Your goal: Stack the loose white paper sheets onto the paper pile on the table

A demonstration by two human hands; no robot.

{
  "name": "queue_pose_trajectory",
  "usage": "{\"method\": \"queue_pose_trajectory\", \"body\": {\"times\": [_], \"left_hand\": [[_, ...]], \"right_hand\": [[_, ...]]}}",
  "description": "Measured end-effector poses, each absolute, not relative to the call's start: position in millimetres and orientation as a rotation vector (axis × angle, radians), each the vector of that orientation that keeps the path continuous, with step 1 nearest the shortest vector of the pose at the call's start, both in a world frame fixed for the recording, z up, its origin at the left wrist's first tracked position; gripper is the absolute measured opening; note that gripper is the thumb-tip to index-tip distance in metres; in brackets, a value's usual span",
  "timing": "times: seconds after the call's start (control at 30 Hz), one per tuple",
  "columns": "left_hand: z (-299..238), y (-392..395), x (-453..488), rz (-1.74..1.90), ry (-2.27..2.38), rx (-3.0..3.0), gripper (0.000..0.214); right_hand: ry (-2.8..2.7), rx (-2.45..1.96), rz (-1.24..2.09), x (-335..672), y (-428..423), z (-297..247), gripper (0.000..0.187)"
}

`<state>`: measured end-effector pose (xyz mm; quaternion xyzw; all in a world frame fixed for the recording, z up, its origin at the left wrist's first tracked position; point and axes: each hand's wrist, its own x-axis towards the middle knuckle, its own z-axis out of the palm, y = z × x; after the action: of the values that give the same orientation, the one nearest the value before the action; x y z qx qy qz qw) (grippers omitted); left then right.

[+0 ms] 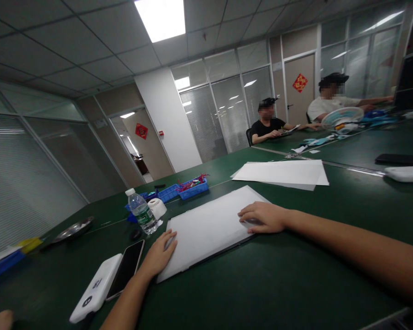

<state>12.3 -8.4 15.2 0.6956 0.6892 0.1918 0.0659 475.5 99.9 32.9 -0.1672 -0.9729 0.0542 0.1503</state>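
On the green table (234, 295): a big white sheet (206, 224) lies flat, with a dark edge (220, 252) peeking out under it.
Left hand (161, 251): open and loose, resting on the sheet's left edge.
Right hand (265, 217): open, a bit spread (I see that well), touching the sheet's right side.
Left of the sheet: a black phone (127, 269) beside a white gadget (98, 286).
In the way: a water bottle (141, 211) stands before some blue trays (194, 190).
Farther off: more white paper (278, 172).
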Motion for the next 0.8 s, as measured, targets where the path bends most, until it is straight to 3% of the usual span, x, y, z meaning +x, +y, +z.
{"method": "queue_pose_trajectory", "body": {"times": [0.8], "left_hand": [[15.2,-7.0,13.0,0.569,2.086,2.087,0.066]], "right_hand": [[-2.809,-0.445,0.086,473.0,93.9,35.1,0.044]]}}
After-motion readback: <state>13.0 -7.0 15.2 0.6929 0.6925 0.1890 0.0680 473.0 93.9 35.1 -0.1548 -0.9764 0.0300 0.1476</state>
